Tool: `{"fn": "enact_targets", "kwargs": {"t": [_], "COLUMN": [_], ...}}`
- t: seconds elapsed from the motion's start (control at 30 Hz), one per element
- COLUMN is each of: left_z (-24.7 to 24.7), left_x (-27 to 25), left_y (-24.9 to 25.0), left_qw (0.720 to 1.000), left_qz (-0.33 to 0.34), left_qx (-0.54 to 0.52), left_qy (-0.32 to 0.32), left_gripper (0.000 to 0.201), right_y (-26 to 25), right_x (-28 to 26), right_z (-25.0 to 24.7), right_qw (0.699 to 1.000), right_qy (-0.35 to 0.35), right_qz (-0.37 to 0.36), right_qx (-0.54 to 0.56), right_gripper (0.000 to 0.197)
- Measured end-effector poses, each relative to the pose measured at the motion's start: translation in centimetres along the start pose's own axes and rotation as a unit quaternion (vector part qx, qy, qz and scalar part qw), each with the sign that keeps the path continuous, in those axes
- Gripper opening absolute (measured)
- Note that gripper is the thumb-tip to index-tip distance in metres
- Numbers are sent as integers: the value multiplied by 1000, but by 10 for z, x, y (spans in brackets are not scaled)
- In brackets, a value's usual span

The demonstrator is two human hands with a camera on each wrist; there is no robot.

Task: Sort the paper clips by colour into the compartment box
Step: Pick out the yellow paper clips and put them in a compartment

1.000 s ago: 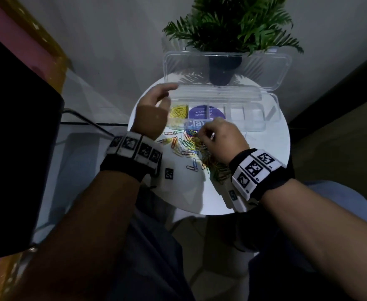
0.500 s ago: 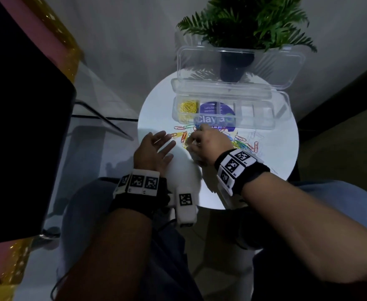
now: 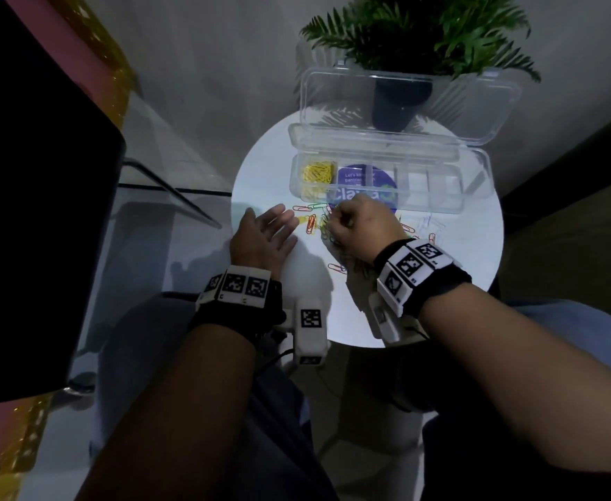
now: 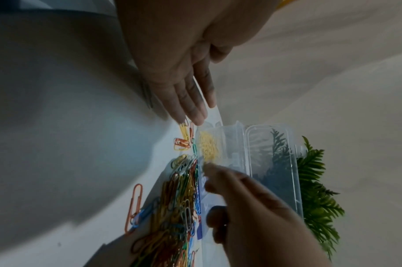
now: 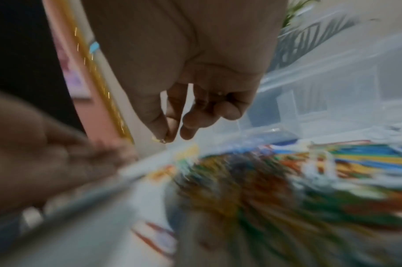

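Note:
A clear compartment box (image 3: 444,207) stands open on the round white table (image 3: 470,254). Yellow clips (image 3: 318,173) (image 4: 209,146) fill its leftmost compartment. A mixed-colour pile of paper clips (image 3: 313,222) (image 4: 179,207) (image 5: 252,180) lies in front of the box. My left hand (image 3: 266,235) (image 4: 184,86) lies flat on the table left of the pile, fingers straight, their tips by yellow and orange clips. My right hand (image 3: 360,226) (image 5: 170,139) hovers curled over the pile near the box front. Its thumb and forefinger pinch a small yellowish clip; that view is blurred.
A potted fern (image 3: 423,38) stands behind the box's raised lid (image 3: 325,103). A round blue sticker (image 3: 365,182) shows under the box. A few loose clips (image 3: 432,238) lie at the right. A black object (image 3: 25,175) fills the left side.
My left hand came down from the box's yellow compartment and now lies flat on the table. The right hand shifted over the pile toward the box front.

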State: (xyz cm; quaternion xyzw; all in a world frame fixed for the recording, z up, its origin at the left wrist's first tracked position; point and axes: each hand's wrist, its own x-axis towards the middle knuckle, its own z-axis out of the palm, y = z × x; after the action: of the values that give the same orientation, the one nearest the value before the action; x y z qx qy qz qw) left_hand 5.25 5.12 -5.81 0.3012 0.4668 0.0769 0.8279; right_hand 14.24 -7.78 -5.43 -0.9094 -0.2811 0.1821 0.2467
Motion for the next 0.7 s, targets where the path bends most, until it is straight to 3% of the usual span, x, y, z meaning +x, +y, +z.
{"fn": "enact_targets", "kwargs": {"t": [0.07,0.2,0.27,0.37,0.53,0.7], "left_z": [2,10,8,-2,-8,-9], "left_x": [0,0,1,4,6,9], "left_y": [-3,-14,-15,-8,1,9], "left_qw": [1000,996,995,997,997,996], "left_qz": [-18,-61,-60,-36,-5,20], "left_qx": [1,-46,-68,-64,-63,-80], "left_qy": [-11,-38,-33,11,36,29], "left_gripper": [47,41,44,48,47,48], "right_y": [-7,-29,-31,-27,-22,-29], "right_x": [-3,-6,-1,13,33,42], "right_z": [-5,-2,1,6,18,27], "right_qw": [997,988,986,997,990,979], "right_qy": [23,-65,-65,-6,-116,-137], "right_qz": [-6,-43,-53,-37,-45,-63], "right_qx": [70,135,142,67,-72,-133], "right_gripper": [14,14,19,22,28,31]}}
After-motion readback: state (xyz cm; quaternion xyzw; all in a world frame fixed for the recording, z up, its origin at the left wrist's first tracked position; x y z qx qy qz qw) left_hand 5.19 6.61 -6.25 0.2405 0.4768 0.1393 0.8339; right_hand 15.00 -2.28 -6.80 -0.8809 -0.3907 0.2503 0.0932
